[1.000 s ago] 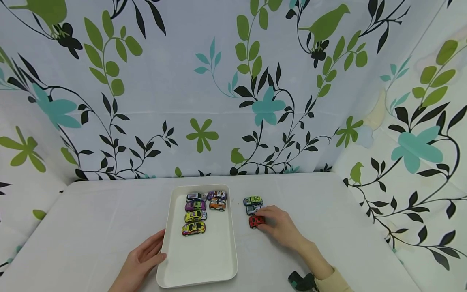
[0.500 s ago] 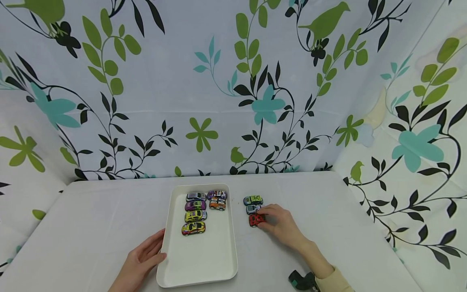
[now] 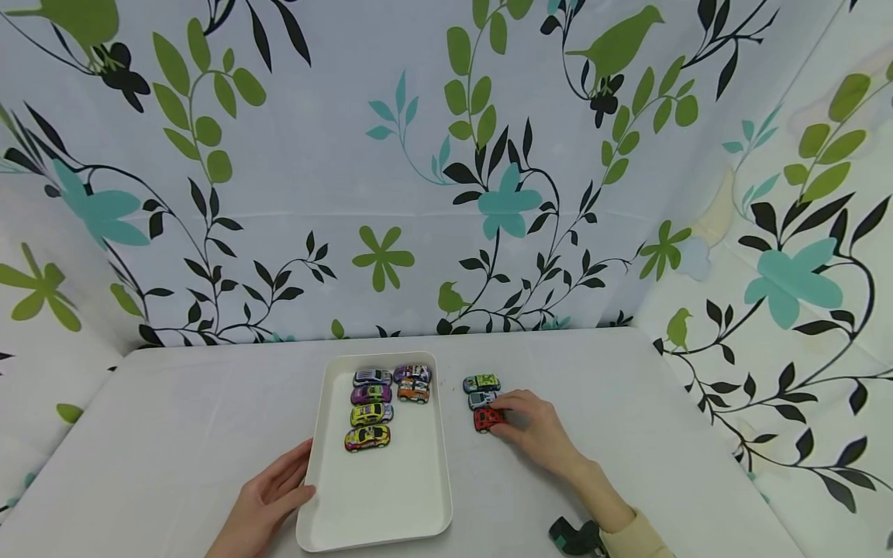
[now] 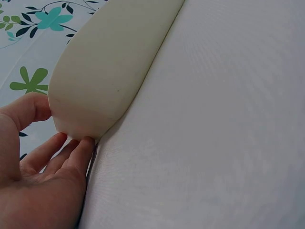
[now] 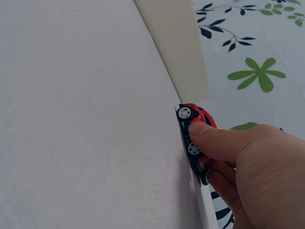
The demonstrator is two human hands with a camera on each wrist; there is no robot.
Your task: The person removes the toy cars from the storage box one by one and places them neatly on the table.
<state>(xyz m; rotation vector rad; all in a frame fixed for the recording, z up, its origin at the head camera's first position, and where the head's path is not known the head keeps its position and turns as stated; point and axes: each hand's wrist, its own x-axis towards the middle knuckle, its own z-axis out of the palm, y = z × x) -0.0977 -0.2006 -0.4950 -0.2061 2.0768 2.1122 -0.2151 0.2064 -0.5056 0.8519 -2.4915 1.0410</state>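
Note:
A white tray (image 3: 391, 496) lies on the table and holds several toy cars (image 3: 370, 404) at its far end. My left hand (image 3: 268, 496) rests against the tray's near left corner (image 4: 76, 129), thumb on the rim and fingers at its base. To the tray's right, my right hand (image 3: 533, 430) pinches a red toy car (image 3: 486, 419) that sits on the table; the right wrist view shows thumb and fingers round the red car (image 5: 195, 131). A grey car (image 3: 481, 400) and a green car (image 3: 481, 383) stand just beyond it.
The table (image 3: 174, 434) carries a white cloth, and floral curtains (image 3: 446, 170) close in its back and both sides. A dark wrist strap (image 3: 575, 536) shows at the right forearm. The tray's near half is bare.
The right hand's grip on the red car has tightened a little; the car has hardly moved. The left hand stays at the tray's corner.

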